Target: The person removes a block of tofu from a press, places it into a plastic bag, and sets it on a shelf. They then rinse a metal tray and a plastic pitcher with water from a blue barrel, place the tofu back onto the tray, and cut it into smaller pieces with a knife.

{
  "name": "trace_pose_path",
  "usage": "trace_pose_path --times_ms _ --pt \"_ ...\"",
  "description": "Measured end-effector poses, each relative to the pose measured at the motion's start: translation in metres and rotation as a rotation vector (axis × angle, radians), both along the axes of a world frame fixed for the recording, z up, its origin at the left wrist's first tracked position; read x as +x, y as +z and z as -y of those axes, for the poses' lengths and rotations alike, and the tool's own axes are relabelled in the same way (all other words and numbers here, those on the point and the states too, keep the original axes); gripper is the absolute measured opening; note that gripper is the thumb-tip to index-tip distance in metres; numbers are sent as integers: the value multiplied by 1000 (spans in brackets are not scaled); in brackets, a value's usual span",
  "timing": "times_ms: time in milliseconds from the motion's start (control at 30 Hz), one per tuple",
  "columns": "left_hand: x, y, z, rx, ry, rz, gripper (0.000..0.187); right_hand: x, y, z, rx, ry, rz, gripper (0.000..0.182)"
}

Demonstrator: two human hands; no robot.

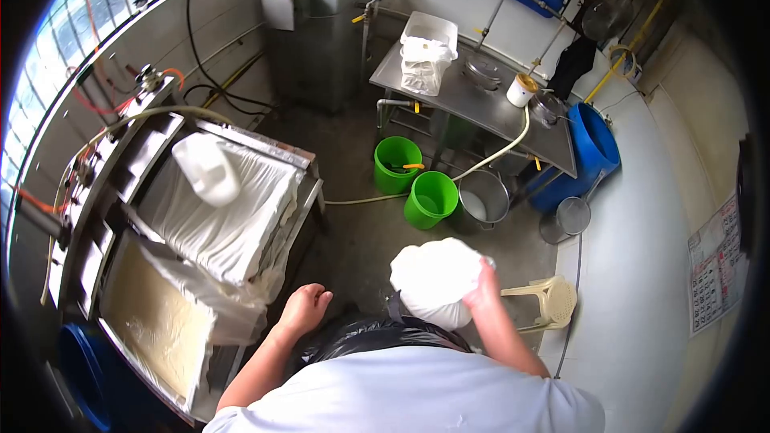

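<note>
My right hand (481, 287) grips the side of a bulging white bundle (433, 273), in front of my body. Whether cloth or plastic covers the bundle, I cannot make out. My left hand (305, 309) hangs by the metal stand with its fingers curled in and nothing visible in them. Left of it are two cloth-lined boxes. On the white cloth (257, 216) of the far box lies a white plastic jug (207, 170); the near box holds a flat cream-coloured mass (156, 313). A black plastic apron (361, 341) covers my front.
Two green buckets (433, 199) and a metal pot (484, 199) stand on the floor ahead. Behind them is a steel table (481, 104) bearing a white bin and small tub. A beige stool (556, 302) is at right; blue barrels (593, 140) stand farther off. A hose (361, 201) crosses the floor.
</note>
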State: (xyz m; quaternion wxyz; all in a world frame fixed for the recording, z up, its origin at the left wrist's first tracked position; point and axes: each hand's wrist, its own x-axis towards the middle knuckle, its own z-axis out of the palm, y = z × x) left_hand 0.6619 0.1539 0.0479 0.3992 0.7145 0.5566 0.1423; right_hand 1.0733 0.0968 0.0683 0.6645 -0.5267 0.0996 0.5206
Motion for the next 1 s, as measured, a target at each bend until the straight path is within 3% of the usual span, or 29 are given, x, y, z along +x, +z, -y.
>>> trace_pose_path --times_ms 67,167,300,400,600,667,767,867,933,1000 --pt "12 4 -32 16 36 29 34 34 32 -55 -24 -29 45 58" --pt "22 -5 -72 43 134 52 34 128 22 -139 119 -105 10 57" --pt "45 -15 -108 56 292 -9 32 202 66 -264 213 -279 63 59" --pt "70 -28 -132 88 364 -64 30 260 74 -363 448 -362 94 56" --pt "155 -13 -189 27 503 -184 30 337 106 -547 377 -541 -20 61" --pt "181 7 -205 32 520 -199 32 348 113 -601 357 -725 32 62" --pt "198 7 -216 19 600 -222 32 373 91 -683 263 -900 142 61" --pt "221 24 -225 -69 684 -264 31 379 63 -764 27 -876 246 51" --pt "230 20 -226 -76 683 -279 31 382 16 -841 31 -732 196 46" --pt "242 19 -229 -84 679 -286 32 378 -25 -893 197 -578 -7 45"
